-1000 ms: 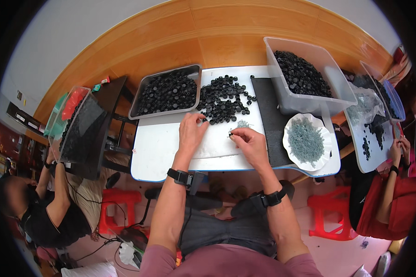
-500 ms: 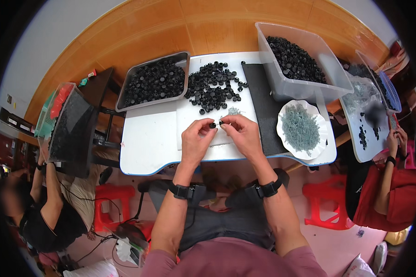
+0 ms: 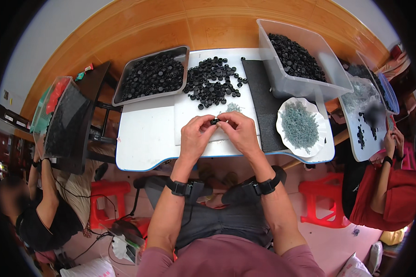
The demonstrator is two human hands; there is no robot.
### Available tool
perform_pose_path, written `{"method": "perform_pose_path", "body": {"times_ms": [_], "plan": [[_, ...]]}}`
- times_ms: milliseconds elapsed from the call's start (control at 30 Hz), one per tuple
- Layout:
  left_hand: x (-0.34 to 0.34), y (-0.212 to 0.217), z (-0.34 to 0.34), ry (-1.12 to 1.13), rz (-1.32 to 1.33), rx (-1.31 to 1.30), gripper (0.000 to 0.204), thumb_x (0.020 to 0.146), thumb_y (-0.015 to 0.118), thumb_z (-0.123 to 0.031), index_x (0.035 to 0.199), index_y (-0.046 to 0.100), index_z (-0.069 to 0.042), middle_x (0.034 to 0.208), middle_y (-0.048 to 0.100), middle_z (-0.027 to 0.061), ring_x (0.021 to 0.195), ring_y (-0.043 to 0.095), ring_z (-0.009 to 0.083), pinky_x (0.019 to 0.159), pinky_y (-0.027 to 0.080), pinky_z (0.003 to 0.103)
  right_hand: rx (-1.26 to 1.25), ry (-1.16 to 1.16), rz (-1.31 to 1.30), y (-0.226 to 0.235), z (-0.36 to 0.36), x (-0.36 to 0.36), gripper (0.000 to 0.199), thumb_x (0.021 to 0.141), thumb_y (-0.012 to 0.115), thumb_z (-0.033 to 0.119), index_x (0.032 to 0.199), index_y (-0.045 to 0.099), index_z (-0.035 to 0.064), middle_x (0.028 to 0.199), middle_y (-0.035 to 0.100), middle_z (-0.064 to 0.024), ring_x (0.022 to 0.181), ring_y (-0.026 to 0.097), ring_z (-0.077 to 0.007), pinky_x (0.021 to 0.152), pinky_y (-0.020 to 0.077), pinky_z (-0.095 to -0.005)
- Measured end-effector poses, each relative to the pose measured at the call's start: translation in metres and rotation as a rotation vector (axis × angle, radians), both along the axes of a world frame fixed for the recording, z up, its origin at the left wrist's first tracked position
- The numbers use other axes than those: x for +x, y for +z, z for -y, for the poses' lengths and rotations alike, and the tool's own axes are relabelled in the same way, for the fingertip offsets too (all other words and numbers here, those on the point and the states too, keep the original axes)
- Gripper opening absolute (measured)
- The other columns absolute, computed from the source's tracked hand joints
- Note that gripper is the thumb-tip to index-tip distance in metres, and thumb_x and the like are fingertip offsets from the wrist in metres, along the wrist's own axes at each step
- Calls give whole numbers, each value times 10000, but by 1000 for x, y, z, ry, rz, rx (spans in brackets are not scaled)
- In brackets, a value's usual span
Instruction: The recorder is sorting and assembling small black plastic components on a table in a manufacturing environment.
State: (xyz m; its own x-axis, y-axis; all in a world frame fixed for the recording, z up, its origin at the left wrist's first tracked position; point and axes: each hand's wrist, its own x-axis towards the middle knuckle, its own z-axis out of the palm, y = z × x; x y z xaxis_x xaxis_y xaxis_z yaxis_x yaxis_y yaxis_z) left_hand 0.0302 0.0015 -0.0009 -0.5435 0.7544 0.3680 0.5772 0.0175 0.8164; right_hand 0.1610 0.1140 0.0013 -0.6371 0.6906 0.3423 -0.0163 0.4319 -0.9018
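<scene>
Close over the near part of the white work board, my two hands meet fingertip to fingertip. My left hand (image 3: 195,139) pinches a small round black plastic cap (image 3: 214,121) between thumb and fingers. My right hand (image 3: 239,134) is closed in a pinch against the same spot; a small black part shows at its fingertips, mostly hidden by the fingers. Just beyond lies a little heap of thin pale-green pins (image 3: 234,108). Farther back, many loose black caps (image 3: 212,83) spread over the white board (image 3: 185,122).
A metal tray (image 3: 118,98) of black caps stands back left. At back right, a clear plastic bin (image 3: 305,85) holds more, beside a black mat (image 3: 259,87). A scalloped white plate (image 3: 282,124) carries green pins. People work at both sides, near red stools (image 3: 326,203).
My hands have come together: the small gap between the black pieces at my fingertips has closed. The whole view has shifted slightly.
</scene>
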Motion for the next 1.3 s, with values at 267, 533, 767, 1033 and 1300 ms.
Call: {"method": "perform_pose_path", "body": {"times_ms": [267,533,767,1033,1300], "plan": [[0,1,0,-36,-37,5,264,859,778,-47,1119,741,-21,900,710,109,760,702,200,708,574,319,18,12,-15,-5,0,-3,166,879,751,77,1032,766,15,872,723,-111,727,685,-202,656,535,-314],[-3,-5,-1,-30,-17,-14,300,862,767,-29,1159,730,-17,909,732,91,758,683,154,724,564,295,23,28,-24,-5,-2,-2,159,879,750,51,1029,786,18,854,735,-108,730,689,-186,654,530,-299],[-4,-5,-2,-41,-28,-7,285,873,776,-61,1146,713,-11,892,740,90,768,692,154,733,564,289,-308,64,-59,-10,-4,-7,136,913,724,38,1027,781,-12,817,745,-52,696,645,-80,629,519,-248],[-6,1,-3,-36,117,-95,267,882,790,-107,1116,716,-4,894,755,88,801,706,146,746,563,282,-357,100,-9,-8,-15,-10,148,904,724,39,1022,775,-34,828,757,-74,668,654,-90,612,524,-239],[-15,1,-2,-90,178,-102,256,892,773,-93,1126,715,-4,888,743,71,792,677,121,738,550,269,-400,110,98,4,-17,-13,151,895,727,40,1012,773,-44,836,758,-88,664,667,-106,614,531,-239]]}}
